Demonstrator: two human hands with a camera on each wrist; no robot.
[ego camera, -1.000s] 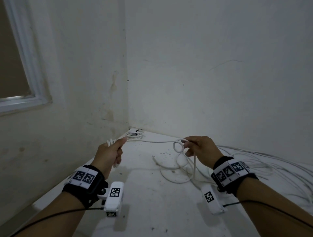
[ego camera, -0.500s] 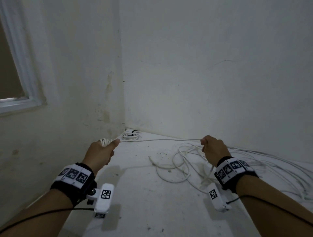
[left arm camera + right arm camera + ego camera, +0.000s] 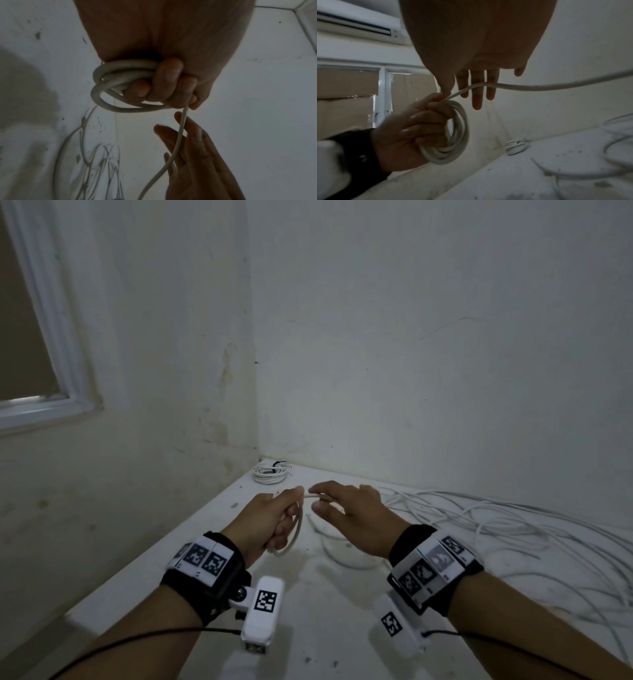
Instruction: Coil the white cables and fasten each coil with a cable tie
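My right hand (image 3: 356,518) has swung back in from its pull, fingers loose under the cable (image 3: 539,87), feeding another loop to the coil (image 3: 452,135) my left hand (image 3: 270,520) clamps.

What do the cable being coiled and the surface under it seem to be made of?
The white cable, coiled in the left hand, looks like a smooth, matte plastic-jacketed wire: it bends in soft round loops without kinking. The surface looks like painted or plastered masonry, dull white and speckled with dirt; its exact material is unclear. The right hand guides the strand with straight fingers.
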